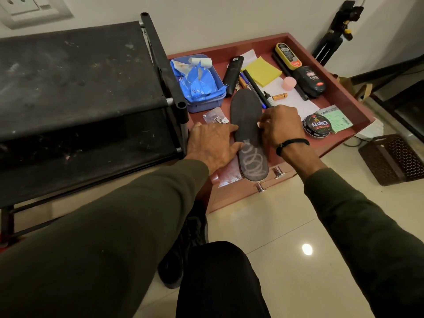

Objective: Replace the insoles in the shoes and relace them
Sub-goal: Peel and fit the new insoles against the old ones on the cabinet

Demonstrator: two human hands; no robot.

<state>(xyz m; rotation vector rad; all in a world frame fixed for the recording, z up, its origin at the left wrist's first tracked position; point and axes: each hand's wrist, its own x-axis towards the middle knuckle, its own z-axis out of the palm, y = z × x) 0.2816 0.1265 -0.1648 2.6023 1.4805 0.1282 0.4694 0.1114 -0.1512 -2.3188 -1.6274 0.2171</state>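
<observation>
Dark trousers (220, 283) fill the near foreground. Beyond them a dark grey insole (246, 125), pale loops worn into its heel, lies lengthwise in the open red drawer (358, 106). Left hand (212, 143) lies at its nine o'clock, fingers straight on the edge; right hand (281, 125), at three o'clock, pinches the opposite edge.

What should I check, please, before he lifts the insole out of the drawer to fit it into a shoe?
1. Insole reachable: ok, it lies on top in the open drawer, heel end over the front edge.
2. Left hand on the insole: ok, fingers rest flat against its left edge.
3. Right hand gripping the insole: cannot tell, fingers curl at its right edge, contact hidden.
4. Lift path free: ok, nothing lies on the insole; the marker pen sits just beside its toe end.
5. Polish tin clear of the right wrist: ok, it sits apart.
6. Shoe ready to receive it: cannot tell, only a dark shape by the knee.
</observation>
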